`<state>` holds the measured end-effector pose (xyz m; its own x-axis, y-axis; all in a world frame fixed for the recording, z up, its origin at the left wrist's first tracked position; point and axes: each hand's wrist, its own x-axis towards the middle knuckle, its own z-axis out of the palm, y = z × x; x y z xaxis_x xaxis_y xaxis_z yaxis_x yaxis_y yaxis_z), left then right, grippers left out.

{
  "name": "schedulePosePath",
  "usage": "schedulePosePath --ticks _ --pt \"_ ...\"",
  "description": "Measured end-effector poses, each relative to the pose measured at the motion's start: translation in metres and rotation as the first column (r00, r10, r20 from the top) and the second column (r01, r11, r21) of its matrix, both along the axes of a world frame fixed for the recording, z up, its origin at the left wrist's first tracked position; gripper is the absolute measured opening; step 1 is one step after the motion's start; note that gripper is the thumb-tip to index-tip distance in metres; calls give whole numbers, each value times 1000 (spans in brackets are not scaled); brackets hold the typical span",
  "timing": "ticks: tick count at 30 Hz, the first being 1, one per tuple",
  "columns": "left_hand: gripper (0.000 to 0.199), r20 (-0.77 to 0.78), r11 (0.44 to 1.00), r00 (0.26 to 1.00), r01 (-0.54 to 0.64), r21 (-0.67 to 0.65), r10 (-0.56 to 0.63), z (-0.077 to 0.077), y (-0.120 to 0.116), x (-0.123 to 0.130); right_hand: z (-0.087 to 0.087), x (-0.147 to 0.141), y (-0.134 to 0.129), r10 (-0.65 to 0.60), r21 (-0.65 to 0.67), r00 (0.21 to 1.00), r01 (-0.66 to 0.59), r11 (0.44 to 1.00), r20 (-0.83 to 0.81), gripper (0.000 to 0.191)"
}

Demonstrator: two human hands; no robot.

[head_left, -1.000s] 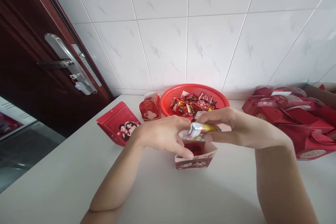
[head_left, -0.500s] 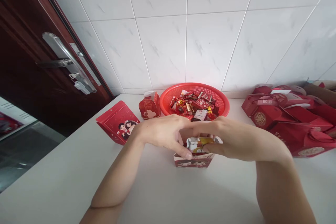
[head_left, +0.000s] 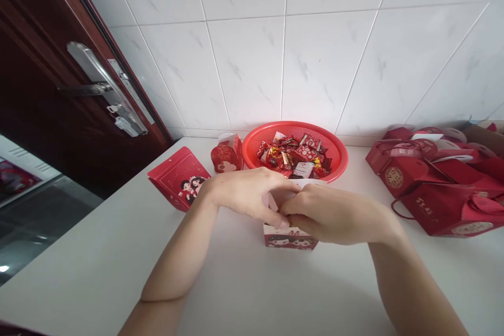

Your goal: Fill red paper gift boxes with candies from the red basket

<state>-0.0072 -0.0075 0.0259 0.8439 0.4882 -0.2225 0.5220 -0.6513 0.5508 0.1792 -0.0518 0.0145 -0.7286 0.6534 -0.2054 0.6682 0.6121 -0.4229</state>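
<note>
A small red and white candy box point(head_left: 291, 240) with cartoon faces stands on the white table, its top open. My left hand point(head_left: 250, 194) curves around its left and back sides, the thumb over the near rim. Above the opening, my right hand point(head_left: 334, 215) has its fingers bent down into the box. Those fingertips are hidden, so what they hold cannot be made out. Right behind both hands sits a red plastic basket point(head_left: 342, 155) with wrapped sweets point(head_left: 303, 153) in it.
A red paper bag point(head_left: 177, 170) with a cartoon couple stands at the left, beside a smaller red box point(head_left: 227, 155). Several red gift boxes point(head_left: 444, 205) are piled at the right. Behind the table is a tiled wall point(head_left: 244, 73); a dark door point(head_left: 51, 63) is at left.
My right hand has moved left and down into the box. The gold and white wrapped packet at its fingers has gone from sight. My left hand keeps its place on the box.
</note>
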Motion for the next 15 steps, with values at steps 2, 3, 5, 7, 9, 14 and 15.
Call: schedulePosePath --ticks 2,3,5,7,9,14,15 --pt "41 -24 1000 1000 -13 25 14 -1 1 -1 -3 -2 5 16 -23 1000 -16 1000 0 24" --pt "41 -34 999 999 -21 35 22 -2 2 -2 -5 -3 8 19 -34 1000 -19 999 3 24" --pt "41 -44 998 999 -23 54 26 -4 4 -4 -8 -3 13 36 -64 999 -36 997 -1 23" --pt "43 -48 997 999 -17 69 20 -6 5 -6 -10 -4 17 61 -104 998 -62 993 -19 24" --pt "50 -64 996 998 -22 84 28 -6 5 -8 -10 -4 19 73 -142 997 -75 987 -19 26" --pt "63 -107 995 993 -46 91 56 -3 5 -9 -8 -6 24 65 -204 996 -53 977 54 28" --pt "63 -113 994 992 -49 93 60 -3 5 -9 -7 -8 26 75 -214 994 -57 975 75 28"
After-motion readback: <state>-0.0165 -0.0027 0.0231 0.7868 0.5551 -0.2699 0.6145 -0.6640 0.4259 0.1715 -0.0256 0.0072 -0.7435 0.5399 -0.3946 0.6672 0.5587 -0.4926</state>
